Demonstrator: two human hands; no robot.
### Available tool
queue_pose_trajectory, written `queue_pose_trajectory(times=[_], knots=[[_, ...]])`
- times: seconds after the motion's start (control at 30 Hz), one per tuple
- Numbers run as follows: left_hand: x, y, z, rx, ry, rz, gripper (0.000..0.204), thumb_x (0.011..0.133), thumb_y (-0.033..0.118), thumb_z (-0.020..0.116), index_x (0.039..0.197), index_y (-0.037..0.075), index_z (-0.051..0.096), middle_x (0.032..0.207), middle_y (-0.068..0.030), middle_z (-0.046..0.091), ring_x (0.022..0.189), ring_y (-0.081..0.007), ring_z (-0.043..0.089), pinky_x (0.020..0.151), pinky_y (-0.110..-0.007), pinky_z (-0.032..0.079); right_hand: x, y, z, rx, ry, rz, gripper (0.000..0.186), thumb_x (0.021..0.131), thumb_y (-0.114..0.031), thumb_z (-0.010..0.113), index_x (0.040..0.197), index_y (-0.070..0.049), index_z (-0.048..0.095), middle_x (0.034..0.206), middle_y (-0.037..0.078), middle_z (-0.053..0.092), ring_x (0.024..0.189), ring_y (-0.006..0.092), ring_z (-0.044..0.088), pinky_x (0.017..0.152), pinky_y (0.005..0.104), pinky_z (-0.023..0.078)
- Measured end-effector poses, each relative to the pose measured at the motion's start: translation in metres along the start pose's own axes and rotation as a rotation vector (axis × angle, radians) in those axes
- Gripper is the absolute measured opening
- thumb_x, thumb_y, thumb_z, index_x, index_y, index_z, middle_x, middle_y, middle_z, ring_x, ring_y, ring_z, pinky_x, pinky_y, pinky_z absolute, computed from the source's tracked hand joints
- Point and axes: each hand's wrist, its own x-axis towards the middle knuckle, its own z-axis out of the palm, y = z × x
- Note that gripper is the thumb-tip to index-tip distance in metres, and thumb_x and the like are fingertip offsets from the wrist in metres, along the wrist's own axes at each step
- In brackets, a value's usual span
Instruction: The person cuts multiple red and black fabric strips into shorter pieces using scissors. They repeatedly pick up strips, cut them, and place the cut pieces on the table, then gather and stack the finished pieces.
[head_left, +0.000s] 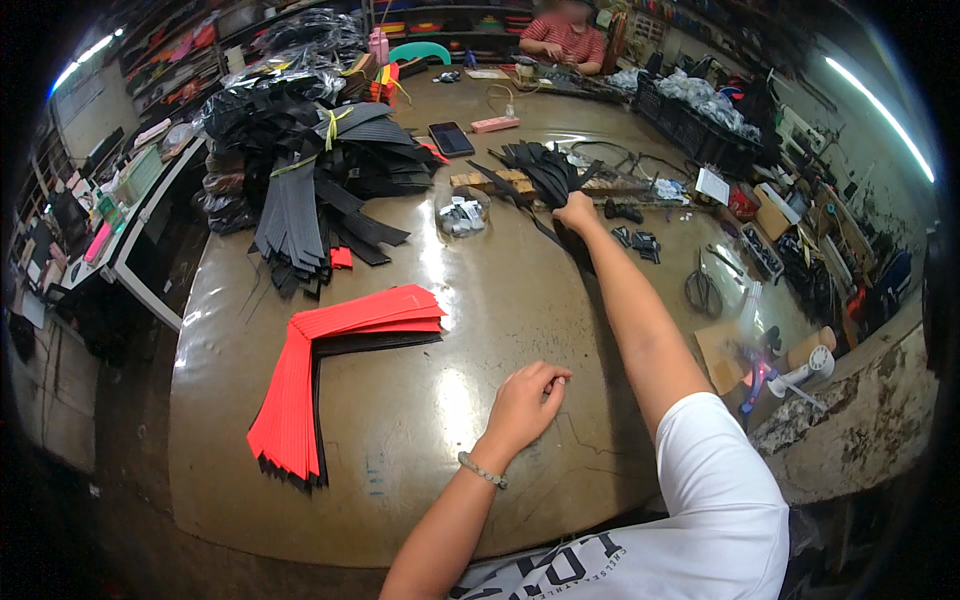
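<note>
My right hand [574, 212] reaches far out over the table, its fingers closed round the near end of a bundle of black strips [543, 172]. The strips fan out beyond the hand, and a few trail to the left. My left hand [527, 405] rests nearer on the tabletop, fingers curled in, with nothing seen in it. Left of it lies a fanned stack of red strips [300, 370], bent at a corner, with black strips [380, 340] showing underneath. A clear round tub [462, 214] of small grey pieces stands left of the right hand.
A big heap of black strips [300, 200] tied with yellow bands covers the table's far left. A phone [451, 139] and a pink power strip [495, 124] lie further back. Scissors [703, 290] and a glue gun [757, 380] are at the right. Across the table sits another person [565, 45].
</note>
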Motion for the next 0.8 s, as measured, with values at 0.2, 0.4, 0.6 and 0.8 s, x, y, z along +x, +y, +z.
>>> queue_pose_trajectory(times=[0.2,0.4,0.6,0.8], knots=[[-0.001,0.001,0.0,-0.04,0.013,-0.001,0.016,0.089,0.013,0.057,0.097,0.005,0.068,0.09,-0.011,0.065,0.076,-0.0266,0.064,0.074,-0.037,0.05,-0.017,0.015,-0.068,-0.149,-0.292,-0.211,0.048,0.063,-0.027,0.084,0.09,0.009,0.067,0.093,0.022,0.069,0.086,0.033,0.067,0.078,0.0395,0.054],[-0.001,0.001,0.002,-0.034,0.017,0.013,0.017,0.09,0.014,0.057,0.099,0.005,0.068,0.089,-0.012,0.065,0.075,-0.0254,0.063,0.072,-0.035,0.05,-0.098,0.043,-0.049,-0.352,-0.273,-0.199,0.032,0.074,-0.011,0.069,0.1,0.008,0.065,0.109,0.027,0.063,0.1,0.0386,0.063,0.086,0.0425,0.053],[-0.002,0.001,0.003,0.001,0.0,-0.007,0.018,0.09,0.014,0.057,0.1,0.005,0.069,0.089,-0.0122,0.064,0.078,-0.0245,0.061,0.074,-0.034,0.049,-0.125,0.034,-0.021,-0.396,-0.002,-0.188,0.026,0.079,-0.005,0.061,0.103,0.005,0.065,0.113,0.024,0.059,0.108,0.0393,0.057,0.089,0.0446,0.051],[-0.002,0.002,0.002,0.045,-0.026,-0.024,0.017,0.09,0.013,0.057,0.1,0.005,0.069,0.09,-0.0111,0.063,0.079,-0.0232,0.06,0.075,-0.033,0.048,-0.138,0.023,-0.055,-0.054,-0.28,-0.08,0.043,0.074,-0.022,0.068,0.101,0.011,0.064,0.107,0.029,0.064,0.1,0.0392,0.064,0.086,0.0427,0.052]])
